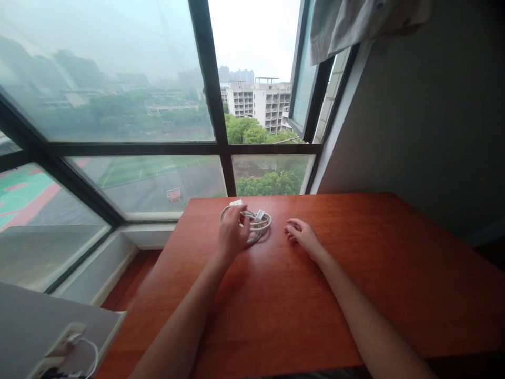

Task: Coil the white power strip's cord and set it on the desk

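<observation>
A coiled white cable [258, 221] with white plugs lies on the reddish-brown wooden table [355, 273] near its far edge. My left hand [232, 231] rests on the left side of the coil, its fingers curled over the loops. My right hand [302, 234] lies on the table just right of the coil, a short gap away, with the fingers loosely bent and nothing in them.
A large window with dark frames [215, 105] stands beyond the table's far edge. A grey wall [434, 121] runs along the right. Cloth [355, 23] hangs at top right. A white socket with a plugged cable [67, 345] sits on a grey surface at bottom left.
</observation>
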Tool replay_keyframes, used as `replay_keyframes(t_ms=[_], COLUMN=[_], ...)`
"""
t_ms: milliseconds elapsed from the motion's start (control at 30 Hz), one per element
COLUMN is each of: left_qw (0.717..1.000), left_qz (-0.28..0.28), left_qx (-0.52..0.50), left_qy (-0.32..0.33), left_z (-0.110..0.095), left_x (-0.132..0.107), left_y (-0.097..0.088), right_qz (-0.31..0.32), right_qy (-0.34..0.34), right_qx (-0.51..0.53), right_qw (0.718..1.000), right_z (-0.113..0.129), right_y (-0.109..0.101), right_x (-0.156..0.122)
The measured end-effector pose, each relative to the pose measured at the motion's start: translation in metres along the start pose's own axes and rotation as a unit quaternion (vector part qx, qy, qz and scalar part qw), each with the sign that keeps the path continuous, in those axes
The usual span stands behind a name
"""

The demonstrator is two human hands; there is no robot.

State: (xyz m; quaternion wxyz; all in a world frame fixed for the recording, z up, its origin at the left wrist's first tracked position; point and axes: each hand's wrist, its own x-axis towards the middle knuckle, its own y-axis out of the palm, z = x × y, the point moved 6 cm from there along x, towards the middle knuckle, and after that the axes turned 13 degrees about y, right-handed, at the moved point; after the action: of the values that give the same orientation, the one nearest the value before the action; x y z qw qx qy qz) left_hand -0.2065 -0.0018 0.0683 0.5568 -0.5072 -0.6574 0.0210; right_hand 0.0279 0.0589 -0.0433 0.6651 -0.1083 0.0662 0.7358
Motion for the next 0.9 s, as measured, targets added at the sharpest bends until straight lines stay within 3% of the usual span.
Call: replay_keyframes(t_ms=[133,233,333,433,900], left_qw=[0.963,0.932,0.929,0.931,0.928], left_qz=[0.222,0.312,0.325,0.317,0.319], left_qx=[-0.1,-0.078,-0.065,-0.086,-0.109], left_qy=[0.118,0.165,0.167,0.161,0.16], left_z=[-0.066,-0.087,-0.087,-0.082,-0.079], left_x=[-0.024,-0.043,-0.049,-0.049,-0.048], left_y=[0.06,0.084,0.09,0.09,0.089], right_qz=[-0.018,-0.086,-0.094,-0.064,-0.095], right_qy=[-0.021,-0.086,-0.137,-0.137,-0.119], right_qx=[-0.059,-0.208,-0.359,-0.421,-0.464], right_qw=[0.998,0.971,0.918,0.894,0.873], right_z=[0.003,0.015,0.023,0.023,0.028], right_y=[-0.003,-0.011,-0.009,-0.002,0.009], right_x=[-0.002,-0.007,-0.014,-0.018,-0.029])
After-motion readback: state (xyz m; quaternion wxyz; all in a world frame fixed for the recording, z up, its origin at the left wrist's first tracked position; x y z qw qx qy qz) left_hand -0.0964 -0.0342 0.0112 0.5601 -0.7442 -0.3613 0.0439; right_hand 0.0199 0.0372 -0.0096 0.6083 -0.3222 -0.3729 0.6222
